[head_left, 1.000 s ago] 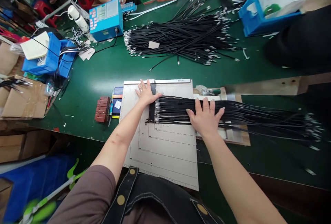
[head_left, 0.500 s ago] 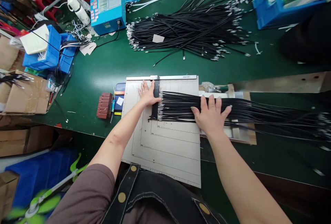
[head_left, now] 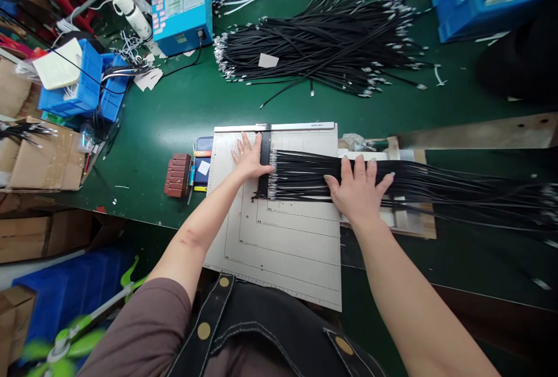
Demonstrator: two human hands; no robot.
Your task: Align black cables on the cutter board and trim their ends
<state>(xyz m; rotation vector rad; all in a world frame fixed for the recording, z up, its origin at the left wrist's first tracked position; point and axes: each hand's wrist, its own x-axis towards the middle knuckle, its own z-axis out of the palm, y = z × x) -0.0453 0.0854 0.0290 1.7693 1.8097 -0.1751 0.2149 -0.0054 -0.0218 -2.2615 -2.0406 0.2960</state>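
Note:
A pale board [head_left: 296, 249] with printed size lines lies on the green table, a metal rail [head_left: 300, 126] along its far edge. My left hand [head_left: 249, 159] rests on it with fingers spread, its thumb reaching over a black bar [head_left: 264, 162] toward the cable ends. Black cables [head_left: 305, 175] lie side by side, their silvery ends lined up at the bar's right side. Flat on these cables, fingers apart, is my right hand [head_left: 360, 191], near the board's right edge. The cables run on to the right past the board.
Behind the board lies a big pile of black cables [head_left: 314, 46]. A blue machine [head_left: 182, 14] and blue bins [head_left: 74, 86] stand at the back left, another blue bin [head_left: 492, 8] at the back right. Brown blocks [head_left: 178, 175] sit left of the board. A person's hands show at the top.
The view has shifted slightly. Both hands keep nearly the same places on the board and cables.

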